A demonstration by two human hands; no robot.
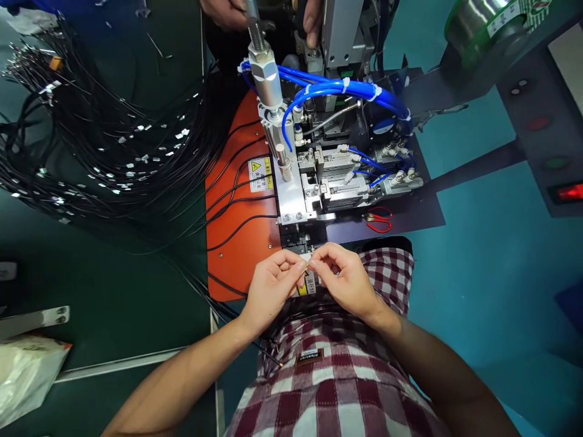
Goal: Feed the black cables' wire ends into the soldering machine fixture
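My left hand (277, 282) and my right hand (339, 276) meet fingertip to fingertip at the front of the machine, both closed in a pinch. Something tiny and pale shows between the fingertips, too small to name. A black cable (228, 287) runs over the orange plate (241, 243) and disappears behind my left hand. Just beyond my fingers is a small black fixture (295, 237), under the machine's silver block (289, 203). Several black cables lead from the left into that block. A yellow and white label (306, 286) is partly hidden behind my hands.
A big bundle of black cables (150, 152) with white tags lies on the dark green table (150, 291) at left. Red-handled snips (379, 220) lie right of the machine. Blue air tubes (346, 90) arch above. A solder spool (483, 30) hangs upper right. Another person's hands (312, 21) are behind.
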